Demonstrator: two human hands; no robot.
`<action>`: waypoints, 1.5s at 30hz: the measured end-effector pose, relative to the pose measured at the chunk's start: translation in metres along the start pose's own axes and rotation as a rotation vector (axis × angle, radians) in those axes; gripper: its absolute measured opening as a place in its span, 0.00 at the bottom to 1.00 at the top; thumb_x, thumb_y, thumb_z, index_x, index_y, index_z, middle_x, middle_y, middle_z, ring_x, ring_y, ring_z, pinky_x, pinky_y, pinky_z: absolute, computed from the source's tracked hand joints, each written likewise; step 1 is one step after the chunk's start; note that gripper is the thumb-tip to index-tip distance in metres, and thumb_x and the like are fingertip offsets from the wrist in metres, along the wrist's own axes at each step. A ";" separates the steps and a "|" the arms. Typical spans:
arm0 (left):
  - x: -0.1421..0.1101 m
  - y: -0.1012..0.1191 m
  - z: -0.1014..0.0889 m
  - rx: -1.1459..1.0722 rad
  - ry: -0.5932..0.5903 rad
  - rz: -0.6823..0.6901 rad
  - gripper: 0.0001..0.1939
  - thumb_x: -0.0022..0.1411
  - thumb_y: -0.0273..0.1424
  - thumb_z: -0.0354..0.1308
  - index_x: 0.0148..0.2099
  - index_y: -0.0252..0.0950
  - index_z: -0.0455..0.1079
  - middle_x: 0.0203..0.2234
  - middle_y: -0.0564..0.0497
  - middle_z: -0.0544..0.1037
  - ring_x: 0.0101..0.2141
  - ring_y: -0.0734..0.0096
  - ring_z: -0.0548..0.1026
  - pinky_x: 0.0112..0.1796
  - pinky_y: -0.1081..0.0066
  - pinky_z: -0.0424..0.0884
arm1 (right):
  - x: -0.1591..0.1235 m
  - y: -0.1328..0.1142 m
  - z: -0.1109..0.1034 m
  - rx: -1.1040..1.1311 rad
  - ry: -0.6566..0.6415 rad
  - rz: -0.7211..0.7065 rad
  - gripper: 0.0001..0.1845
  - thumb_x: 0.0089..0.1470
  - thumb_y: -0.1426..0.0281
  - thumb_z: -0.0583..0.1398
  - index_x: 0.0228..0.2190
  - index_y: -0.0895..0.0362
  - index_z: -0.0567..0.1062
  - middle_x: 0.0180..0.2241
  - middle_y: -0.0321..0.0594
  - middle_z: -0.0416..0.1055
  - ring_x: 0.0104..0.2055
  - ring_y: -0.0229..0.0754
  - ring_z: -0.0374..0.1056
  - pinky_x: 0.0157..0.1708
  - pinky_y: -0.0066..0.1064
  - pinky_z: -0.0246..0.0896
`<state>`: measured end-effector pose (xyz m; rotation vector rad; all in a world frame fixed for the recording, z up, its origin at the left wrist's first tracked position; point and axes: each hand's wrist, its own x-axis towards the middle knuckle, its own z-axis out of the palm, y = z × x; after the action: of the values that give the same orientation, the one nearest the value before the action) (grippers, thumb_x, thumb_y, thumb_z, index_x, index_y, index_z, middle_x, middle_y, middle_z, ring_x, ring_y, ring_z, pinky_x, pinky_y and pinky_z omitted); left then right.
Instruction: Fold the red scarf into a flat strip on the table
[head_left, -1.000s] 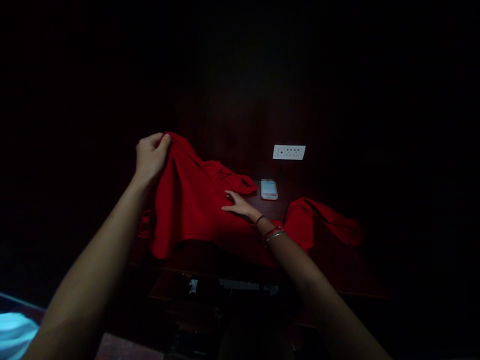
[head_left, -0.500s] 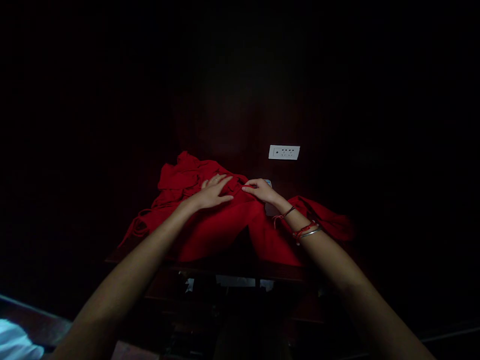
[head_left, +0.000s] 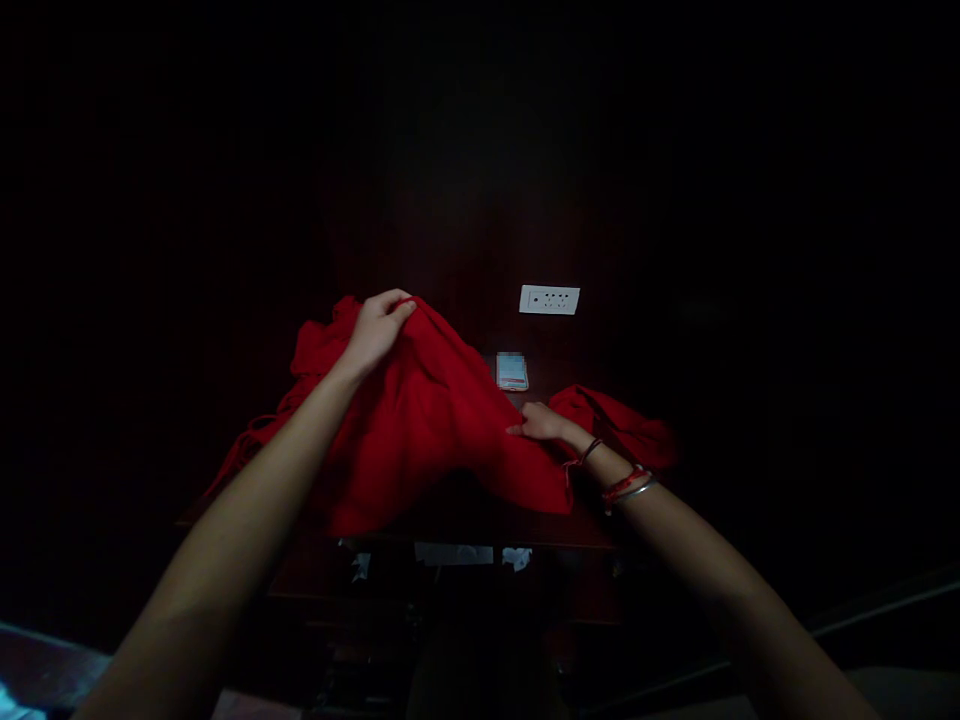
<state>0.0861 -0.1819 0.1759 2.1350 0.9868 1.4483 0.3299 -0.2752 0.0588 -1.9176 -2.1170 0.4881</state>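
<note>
A red garment (head_left: 442, 420) of soft cloth spreads over the dark table (head_left: 540, 537), bunched on its left side with thin cords trailing there. My left hand (head_left: 381, 325) pinches its upper edge and holds it raised, so the cloth slopes down to the right. Lower down, my right hand (head_left: 541, 421) is closed on the garment's right-hand edge, fingers bent, with bracelets on the wrist. Another red cloth part (head_left: 619, 425) lies right of that hand; whether it joins the garment is hidden.
Behind the garment a phone (head_left: 512, 371) with a lit screen lies on the table. A white socket panel (head_left: 549, 299) is on the dark wall. Under the tabletop, a shelf holds pale papers (head_left: 454, 553). Much of the surroundings is too dark to make out.
My left hand, open on the cloth before, now grips and lifts its upper edge, further up and left. My right hand has moved down along the cloth, uncovering the phone.
</note>
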 end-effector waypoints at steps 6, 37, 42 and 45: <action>0.023 -0.044 -0.038 0.157 0.245 -0.186 0.10 0.52 0.28 0.48 0.35 0.30 0.67 0.27 0.53 0.70 0.29 0.76 0.64 0.31 0.77 0.60 | -0.004 0.008 -0.066 0.174 0.472 0.037 0.15 0.49 0.65 0.50 0.26 0.60 0.72 0.22 0.38 0.68 0.23 0.36 0.61 0.24 0.25 0.52; -0.051 -0.012 0.109 -0.029 -0.478 0.199 0.17 0.56 0.40 0.45 0.34 0.34 0.70 0.30 0.51 0.74 0.33 0.67 0.70 0.36 0.71 0.63 | -0.021 0.007 -0.062 -0.020 0.223 -0.217 0.10 0.47 0.65 0.55 0.26 0.59 0.71 0.23 0.34 0.66 0.24 0.34 0.59 0.26 0.23 0.50; -0.045 -0.010 0.095 0.010 -0.482 0.202 0.15 0.55 0.40 0.46 0.32 0.36 0.69 0.29 0.52 0.74 0.32 0.67 0.70 0.36 0.71 0.63 | -0.010 0.025 -0.044 -0.190 -0.068 0.091 0.06 0.42 0.73 0.57 0.24 0.58 0.74 0.19 0.37 0.68 0.24 0.37 0.64 0.23 0.24 0.51; -0.038 -0.007 0.080 -0.012 -0.401 0.188 0.14 0.55 0.39 0.46 0.30 0.35 0.68 0.27 0.52 0.73 0.31 0.69 0.69 0.35 0.72 0.63 | -0.004 0.031 -0.034 -0.208 -0.099 0.177 0.08 0.34 0.77 0.60 0.24 0.60 0.75 0.21 0.40 0.70 0.24 0.39 0.65 0.21 0.24 0.52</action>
<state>0.1480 -0.1986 0.1144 2.4311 0.6420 1.0319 0.3722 -0.2739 0.0771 -2.2543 -2.1425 0.4195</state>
